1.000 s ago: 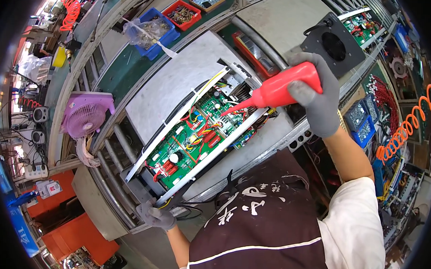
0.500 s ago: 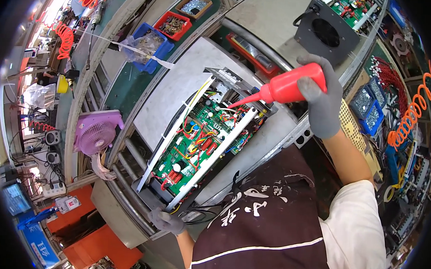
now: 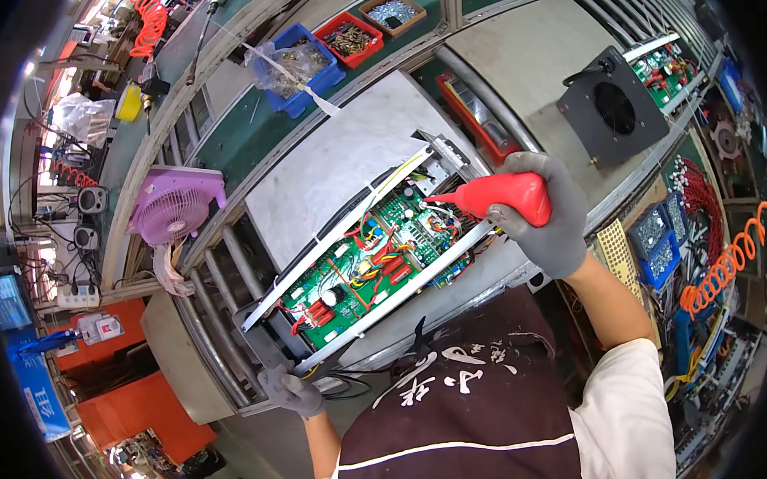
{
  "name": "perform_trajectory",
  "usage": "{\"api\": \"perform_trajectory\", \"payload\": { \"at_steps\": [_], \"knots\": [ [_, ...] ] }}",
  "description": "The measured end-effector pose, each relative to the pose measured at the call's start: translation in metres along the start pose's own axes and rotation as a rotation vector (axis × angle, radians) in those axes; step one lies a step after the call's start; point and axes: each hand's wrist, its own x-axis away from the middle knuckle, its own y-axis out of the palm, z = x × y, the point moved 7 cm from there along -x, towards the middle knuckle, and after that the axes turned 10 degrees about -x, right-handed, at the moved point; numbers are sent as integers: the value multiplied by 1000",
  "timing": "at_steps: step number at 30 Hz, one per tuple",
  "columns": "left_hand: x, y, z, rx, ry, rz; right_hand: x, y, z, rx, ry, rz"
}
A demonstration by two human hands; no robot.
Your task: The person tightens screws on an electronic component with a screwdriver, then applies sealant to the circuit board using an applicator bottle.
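Observation:
My right hand [image 3: 543,215], in a grey glove, is wrapped round a red squeeze bottle [image 3: 507,196]. The bottle's thin nozzle points left, and its tip shows over the far right part of a green circuit board [image 3: 374,256]; whether it touches is hard to tell. Wires, red parts and white connectors crowd this board, which sits between white rails in a long open metal chassis [image 3: 372,330]. My left hand [image 3: 291,390], also gloved, is at the near left end of the chassis, its fingers curled against the dark end panel [image 3: 272,337].
The chassis lies over a grey plate [image 3: 354,124] beside conveyor rollers [image 3: 235,264]. Black cables [image 3: 349,386] hang near my left hand. Beyond are blue [image 3: 301,68] and red [image 3: 350,40] bins of small parts. A dark fan panel [image 3: 612,108] stands far right; a purple fan [image 3: 173,207] is left.
My right hand and the bottle have come lower and leftward, and the bottle lies flatter. The view has shifted, so the chassis appears farther right. My left hand stays at the chassis end.

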Motion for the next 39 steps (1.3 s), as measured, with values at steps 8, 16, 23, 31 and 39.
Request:
{"api": "perform_trajectory", "payload": {
  "at_steps": [8, 16, 23, 31, 39],
  "knots": [
    [-1, 0, 0, 26, 16, 27, -10, 7, 1, 12, 28, -40],
    [-1, 1, -2, -6, -31, -54, -19, 11, -7, 80, -60, -90],
    [-2, 1, 1, -7, -24, -7, -17, 11, -3, 100, -56, -110],
    [5, 4, -10, -3, -23, -36, -14, 2, 3, 24, -4, -45],
    [1, 2, -1, -3, -15, 33, -8, 2, 4, 37, 73, -77]
  ]
}}
